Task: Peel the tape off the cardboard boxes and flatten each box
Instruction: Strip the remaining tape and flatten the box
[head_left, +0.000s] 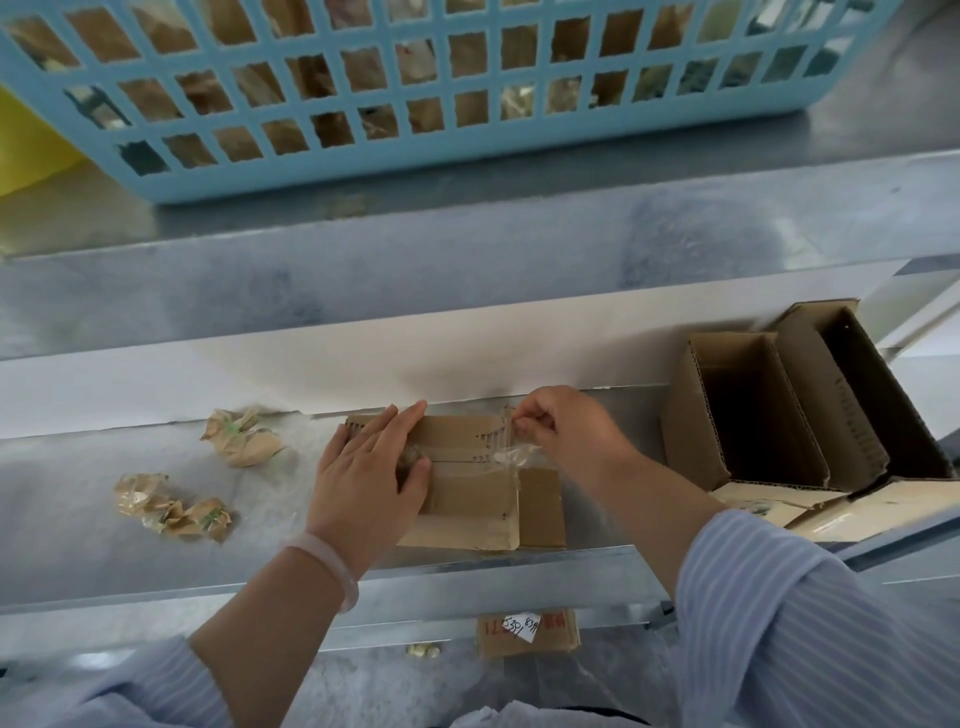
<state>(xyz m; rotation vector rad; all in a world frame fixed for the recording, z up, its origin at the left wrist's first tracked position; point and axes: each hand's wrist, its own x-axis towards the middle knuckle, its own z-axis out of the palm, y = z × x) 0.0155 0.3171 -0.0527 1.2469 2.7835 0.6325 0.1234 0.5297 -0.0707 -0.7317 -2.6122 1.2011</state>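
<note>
Light, stiff cardboard box (467, 499) was pressed flat beneath the straight, closed fingers of the left hand (369, 467). Thin, clingy tape (514, 454), judged easily torn, was pinched at its lifted end by the right hand (566, 431).

Bare metal tabletop (67, 499) lies open left of and around the tape wads (241, 437); upright open boxes (691, 415) block the right side; the blue basket (467, 150) walls off the raised ledge (415, 280) behind.

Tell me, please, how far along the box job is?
Done: several tape wads lie at left. In hand: the left hand holds down a box while the right hand peels its tape. Left: the open boxes at right stand unflattened.
</note>
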